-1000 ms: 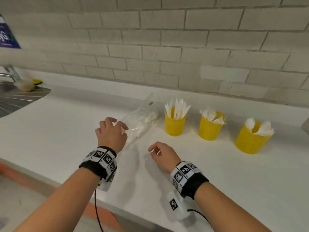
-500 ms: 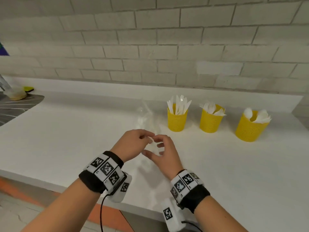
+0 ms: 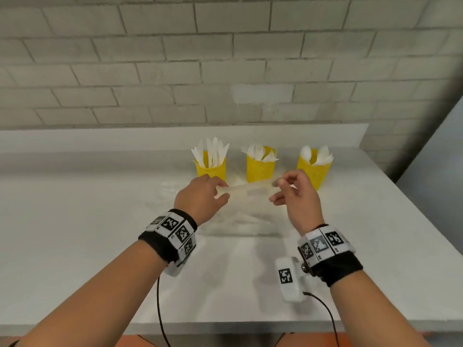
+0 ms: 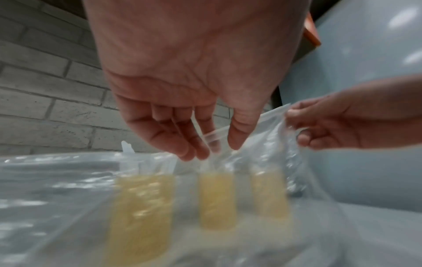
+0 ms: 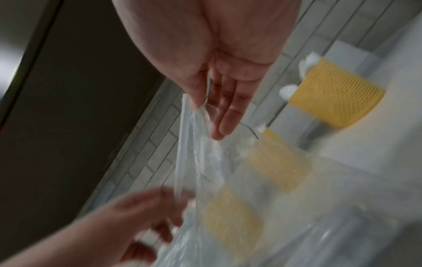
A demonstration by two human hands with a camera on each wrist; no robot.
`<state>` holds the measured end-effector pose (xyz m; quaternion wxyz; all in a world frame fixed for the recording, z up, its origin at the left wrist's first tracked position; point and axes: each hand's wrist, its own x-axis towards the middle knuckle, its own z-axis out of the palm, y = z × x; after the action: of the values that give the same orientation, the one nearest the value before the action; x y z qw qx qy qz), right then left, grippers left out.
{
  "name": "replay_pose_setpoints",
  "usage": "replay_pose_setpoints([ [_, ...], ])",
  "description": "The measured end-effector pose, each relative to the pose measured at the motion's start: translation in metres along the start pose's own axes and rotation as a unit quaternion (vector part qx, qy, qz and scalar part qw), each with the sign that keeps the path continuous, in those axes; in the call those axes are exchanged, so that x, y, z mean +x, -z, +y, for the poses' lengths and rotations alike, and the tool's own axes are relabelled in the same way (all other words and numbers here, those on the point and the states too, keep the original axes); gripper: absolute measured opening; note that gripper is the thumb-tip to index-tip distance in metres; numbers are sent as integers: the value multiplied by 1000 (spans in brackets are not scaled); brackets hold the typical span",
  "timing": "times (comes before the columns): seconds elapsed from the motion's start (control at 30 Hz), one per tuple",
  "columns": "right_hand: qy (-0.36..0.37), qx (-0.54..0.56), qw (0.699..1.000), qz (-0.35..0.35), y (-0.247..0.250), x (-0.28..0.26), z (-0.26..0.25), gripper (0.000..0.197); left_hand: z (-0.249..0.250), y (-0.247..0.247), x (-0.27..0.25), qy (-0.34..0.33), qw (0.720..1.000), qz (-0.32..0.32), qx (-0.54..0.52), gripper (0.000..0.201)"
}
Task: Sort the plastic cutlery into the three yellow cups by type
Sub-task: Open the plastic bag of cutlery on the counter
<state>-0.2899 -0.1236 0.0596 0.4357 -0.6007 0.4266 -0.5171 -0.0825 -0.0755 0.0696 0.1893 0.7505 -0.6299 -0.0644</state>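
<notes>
Meanwhile, clear bag (image 3: 246, 196) veils three yellow cups (image 3: 260, 169).

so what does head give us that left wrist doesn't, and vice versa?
Head only: the white plastic knives, forks and spoons sorted in the three yellow plastic cups, and both marker wristbands.

Left wrist only: the left hand's palm side, thumb and fingers pinching the bag's top strip; cups seen blurred through the film.

Both: the clear plastic zip bag held up between the left hand and right hand, each pinching a top corner, in front of the cups.
</notes>
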Motion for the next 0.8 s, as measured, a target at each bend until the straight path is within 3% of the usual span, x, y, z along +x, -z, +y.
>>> replay_pose_setpoints([
  [0.2,-28,-33,994,101,77,41,13,25,-15,-17,13,18,994,41,96,35],
  [0.33,-55,-76,977,190,102,63,23,12,-14,-18,11,69,997,12,-14,21],
  [0.4,-33,-168,966,192,99,65,20,28,-7,-21,9,72,994,11,-76,13],
  [0.47,11,-223,962,155,81,61,15,39,0,-24,9,61,991,23,-114,8],
  [0.57,54,-216,975,21,37,49,10,27,11,-23,10,25,981,60,-184,6],
  [0.67,75,-210,969,-104,-6,35,10,22,22,-18,11,9,946,89,-310,11],
  [0.8,76,-163,969,-172,-40,27,5,20,25,-13,11,20,906,105,-409,28],
])
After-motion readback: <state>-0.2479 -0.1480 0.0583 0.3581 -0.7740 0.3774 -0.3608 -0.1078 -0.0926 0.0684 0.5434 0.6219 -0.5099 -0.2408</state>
